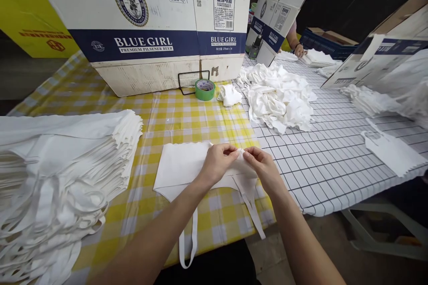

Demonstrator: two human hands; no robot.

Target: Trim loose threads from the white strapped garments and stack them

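A white strappy garment, like a camisole top (182, 164), lies on the yellow checked cloth in front of me, its thin straps hanging toward the table's near edge. My left hand (219, 160) pinches the garment's far edge between thumb and fingers. Close beside it, my right hand (262, 164) pinches the same edge, lifting a small fold between the two hands. To the left rises a thick stack of similar white garments (96, 142), with many straps spilling down its near side.
Behind stand a big Blue Girl carton (150, 13), a roll of green tape (204, 90) and a black wire frame (187, 83). A heap of crumpled white cloth (277, 95) lies right of them. Another white garment (389, 149) rests at right. Another person's hand (299, 50) shows behind.
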